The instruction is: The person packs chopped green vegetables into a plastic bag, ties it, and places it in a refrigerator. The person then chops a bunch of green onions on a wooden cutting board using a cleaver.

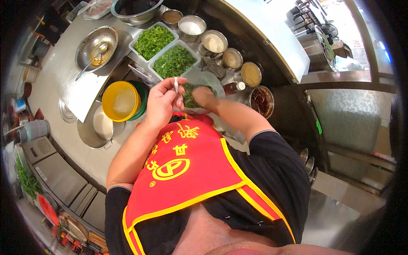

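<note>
My left hand (164,100) is raised, with bent fingers around a thin white stick (176,83), perhaps a cigarette. To its right, my right hand (203,96) reaches into a translucent plastic container (212,80) of chopped greens (190,99). That hand is blurred and its fingertips are hidden, so its grip cannot be made out. Just beyond stand two rectangular plastic tubs, one of finely chopped greens (173,60) and one of coarser green leaves (154,41).
Metal pots of powders and pastes (213,43) line the right side, ending in a pot of dark red chili sauce (262,101). A capped bottle (234,88) lies nearby. At left are a steel bowl with a ladle (110,35), a yellow bucket (119,100) and a large pot (86,130).
</note>
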`<action>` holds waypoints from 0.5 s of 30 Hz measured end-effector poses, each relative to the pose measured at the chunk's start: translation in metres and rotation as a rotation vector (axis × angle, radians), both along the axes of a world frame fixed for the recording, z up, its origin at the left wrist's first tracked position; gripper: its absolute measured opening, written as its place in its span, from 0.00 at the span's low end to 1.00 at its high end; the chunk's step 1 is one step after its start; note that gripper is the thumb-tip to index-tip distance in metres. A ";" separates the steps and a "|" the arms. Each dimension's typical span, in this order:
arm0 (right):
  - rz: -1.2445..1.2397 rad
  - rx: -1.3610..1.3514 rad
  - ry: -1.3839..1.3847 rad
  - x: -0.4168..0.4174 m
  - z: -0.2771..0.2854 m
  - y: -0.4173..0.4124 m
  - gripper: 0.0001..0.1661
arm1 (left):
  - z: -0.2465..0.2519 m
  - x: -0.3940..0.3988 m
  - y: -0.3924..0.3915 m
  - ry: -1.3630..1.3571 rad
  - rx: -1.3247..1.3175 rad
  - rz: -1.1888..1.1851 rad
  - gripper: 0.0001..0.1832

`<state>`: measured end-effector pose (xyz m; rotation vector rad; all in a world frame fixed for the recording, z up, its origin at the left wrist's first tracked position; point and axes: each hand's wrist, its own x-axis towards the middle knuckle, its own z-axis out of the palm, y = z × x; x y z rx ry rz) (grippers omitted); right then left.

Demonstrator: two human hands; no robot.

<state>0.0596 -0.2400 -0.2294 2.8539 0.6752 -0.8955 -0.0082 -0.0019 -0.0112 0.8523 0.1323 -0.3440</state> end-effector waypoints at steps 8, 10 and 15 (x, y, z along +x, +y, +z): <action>-0.110 0.464 -0.043 0.022 0.018 -0.025 0.28 | 0.003 -0.001 0.002 0.008 0.000 0.035 0.18; -0.175 0.502 -0.018 0.018 0.031 -0.019 0.30 | 0.001 0.002 0.006 0.003 0.006 0.045 0.18; -0.506 0.631 0.242 0.009 0.104 -0.003 0.26 | 0.001 0.004 0.005 0.039 -0.008 0.081 0.20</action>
